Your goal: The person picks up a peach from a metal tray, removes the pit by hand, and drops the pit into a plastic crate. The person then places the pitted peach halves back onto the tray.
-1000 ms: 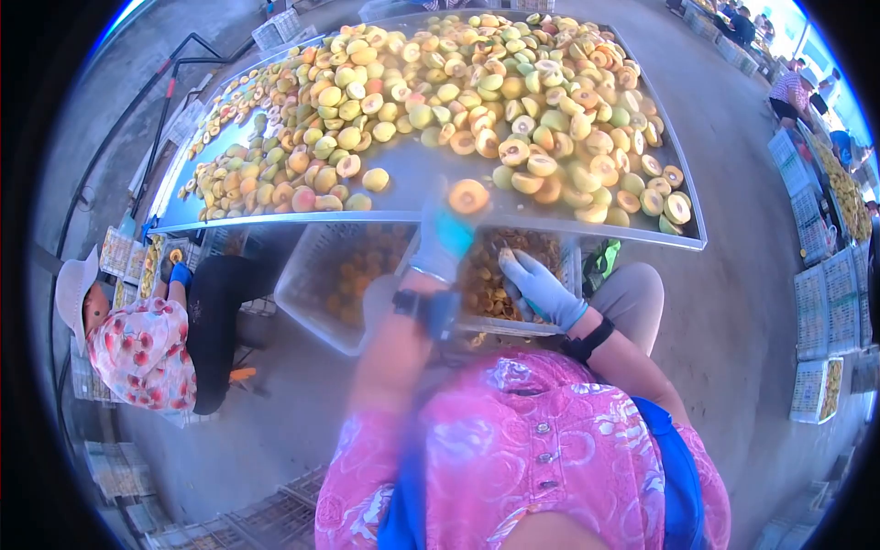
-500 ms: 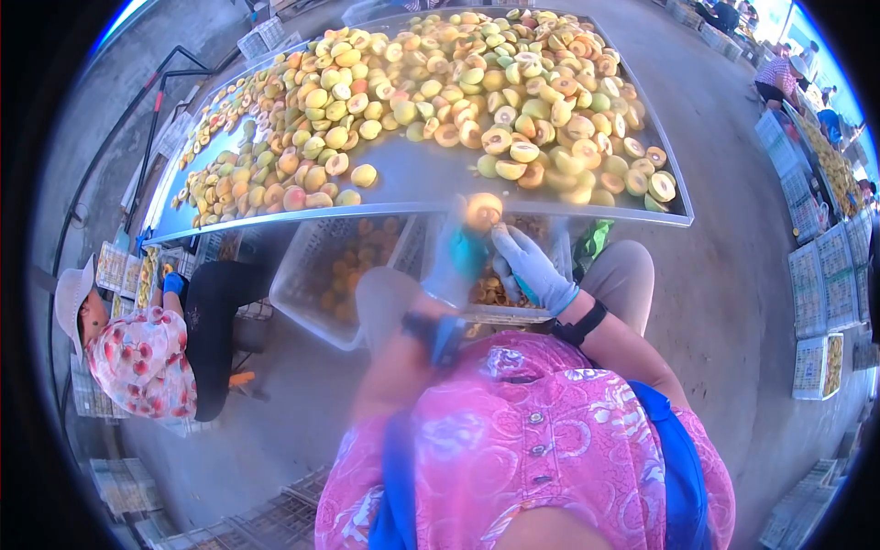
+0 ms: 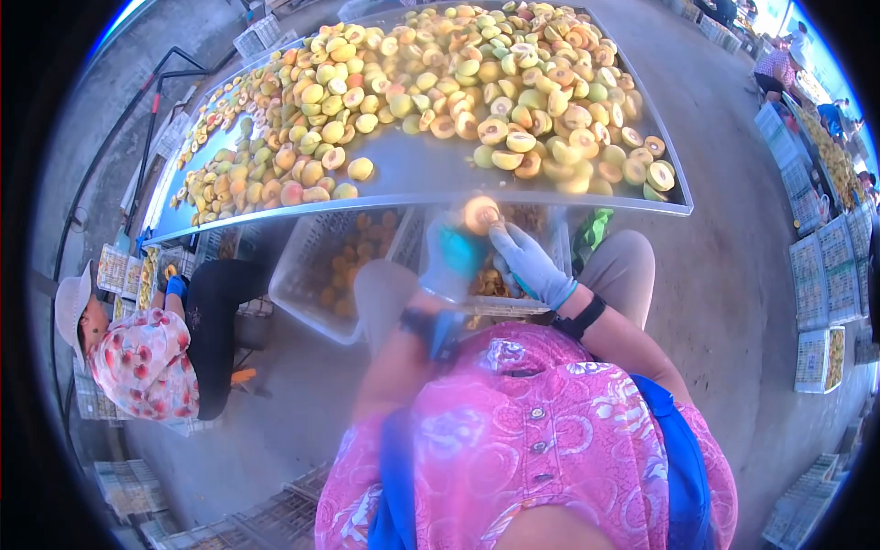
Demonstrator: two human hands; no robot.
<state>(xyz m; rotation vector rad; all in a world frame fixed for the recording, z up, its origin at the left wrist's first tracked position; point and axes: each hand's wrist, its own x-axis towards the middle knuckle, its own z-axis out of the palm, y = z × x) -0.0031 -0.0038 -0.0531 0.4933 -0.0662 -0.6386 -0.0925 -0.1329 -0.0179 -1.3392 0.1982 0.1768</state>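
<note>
My left hand (image 3: pixel 447 258), in a grey and teal glove, is closed round an apricot half (image 3: pixel 480 214) just off the near edge of the metal tray (image 3: pixel 403 198). The gloved fingertips of my right hand (image 3: pixel 532 261) press together at the fruit's right side; anything small between them is hidden. Beneath both hands sits a crate (image 3: pixel 502 310) with fruit scraps, between my knees. Many halved apricots (image 3: pixel 431 92) in yellow, green and orange lie heaped on the tray.
A white crate (image 3: pixel 312 325) holding orange fruit stands left of my knees. Further left sits a co-worker (image 3: pixel 142 362) in a hat and blue gloves. Green plastic (image 3: pixel 594 234) lies by my right knee. Stacked crates (image 3: pixel 816 284) and other people (image 3: pixel 777 69) are at the right.
The view has shifted slightly. Both hands stay together at the fruit, which now shows tilted a little differently; the rest looks much the same.
</note>
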